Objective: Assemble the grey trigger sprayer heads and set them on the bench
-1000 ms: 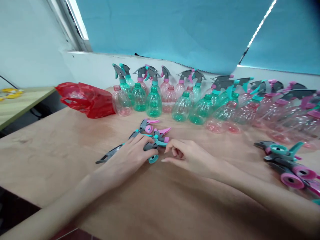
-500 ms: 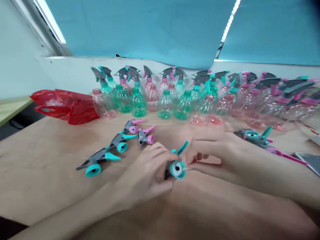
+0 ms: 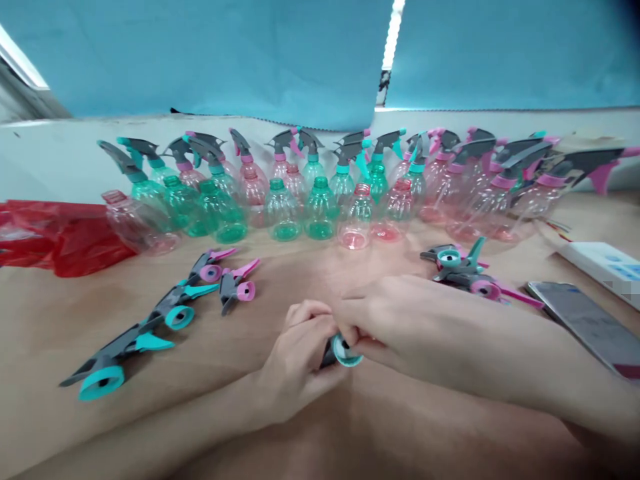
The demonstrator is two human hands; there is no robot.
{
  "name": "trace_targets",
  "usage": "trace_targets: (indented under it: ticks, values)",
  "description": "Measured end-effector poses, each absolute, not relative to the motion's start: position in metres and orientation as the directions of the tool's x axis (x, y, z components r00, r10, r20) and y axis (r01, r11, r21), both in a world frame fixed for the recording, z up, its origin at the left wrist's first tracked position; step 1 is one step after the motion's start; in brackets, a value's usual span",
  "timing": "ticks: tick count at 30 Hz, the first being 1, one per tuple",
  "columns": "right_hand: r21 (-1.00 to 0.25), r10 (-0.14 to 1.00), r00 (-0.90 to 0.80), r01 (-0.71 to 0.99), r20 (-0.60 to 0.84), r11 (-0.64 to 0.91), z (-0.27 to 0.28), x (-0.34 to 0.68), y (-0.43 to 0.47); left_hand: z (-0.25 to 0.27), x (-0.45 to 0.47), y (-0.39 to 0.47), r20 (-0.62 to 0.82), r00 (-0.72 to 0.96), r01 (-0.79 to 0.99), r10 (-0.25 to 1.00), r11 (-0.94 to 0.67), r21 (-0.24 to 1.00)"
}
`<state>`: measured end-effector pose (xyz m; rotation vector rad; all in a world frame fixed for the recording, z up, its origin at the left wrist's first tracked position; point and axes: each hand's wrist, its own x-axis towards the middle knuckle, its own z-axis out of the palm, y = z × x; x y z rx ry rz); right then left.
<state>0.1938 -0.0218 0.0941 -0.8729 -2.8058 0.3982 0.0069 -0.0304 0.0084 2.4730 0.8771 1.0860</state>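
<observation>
In the lower middle, my left hand [image 3: 300,345] is wrapped around a grey trigger spray head [image 3: 349,357], whose teal collar faces me. My right hand [image 3: 384,319] has its fingers closed at the collar's opening and covers part of it. Whatever those fingertips pinch is hidden. Left of my hands lie grey spray heads with teal collars [image 3: 179,317] and others with pink collars [image 3: 245,291]. Beyond my right hand sits a small pile of teal and pink spray heads [image 3: 457,270].
Along the wall stand rows of clear bottles, some open like the green bottle [image 3: 320,210], others fitted with sprayers. A red plastic bag [image 3: 75,237] lies at the left. On the right are a phone [image 3: 583,327] and a white box [image 3: 605,267].
The view has turned right, so the table things appear farther left and the phone shows more. My right fingers have moved in over the collar, hiding the teal trigger.
</observation>
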Motion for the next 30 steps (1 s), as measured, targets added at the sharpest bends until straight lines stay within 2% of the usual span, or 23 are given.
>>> trace_targets:
  ticks: [2, 5, 12, 16, 21, 26, 30]
  values:
    - [-0.245, 0.562, -0.827, 0.539, 0.031, 0.806, 0.094, 0.189, -0.019, 0.006, 0.003, -0.029, 0.544, 0.527, 0.444, 0.653, -0.757, 0.480]
    - [-0.256, 0.555, -0.831, 0.543, -0.029, 0.800, 0.096, 0.186, -0.016, 0.007, -0.001, -0.026, 0.542, 0.521, 0.452, 0.660, -0.751, 0.481]
    - [-0.284, 0.555, -0.832, 0.533, -0.006, 0.797, 0.092, 0.187, -0.016, 0.007, -0.001, -0.023, 0.489, 0.535, 0.509, 0.689, -0.725, 0.465]
    - [-0.378, 0.558, -0.830, 0.519, -0.008, 0.766, 0.090, 0.184, -0.006, 0.009, -0.001, -0.018, 0.423, 0.545, 0.503, 0.724, -0.686, 0.525]
    - [-0.517, 0.530, -0.848, 0.449, 0.011, 0.729, 0.090, 0.182, 0.004, 0.009, -0.001, -0.016, 0.423, 0.542, 0.482, 0.727, -0.680, 0.552]
    - [-0.485, 0.555, -0.832, 0.482, 0.008, 0.729, 0.092, 0.183, 0.000, 0.006, 0.000, -0.017, 0.421, 0.528, 0.500, 0.738, -0.670, 0.548]
    - [-0.443, 0.523, -0.850, 0.446, 0.062, 0.778, 0.087, 0.181, -0.004, 0.006, 0.000, -0.017, 0.450, 0.513, 0.499, 0.731, -0.680, 0.537]
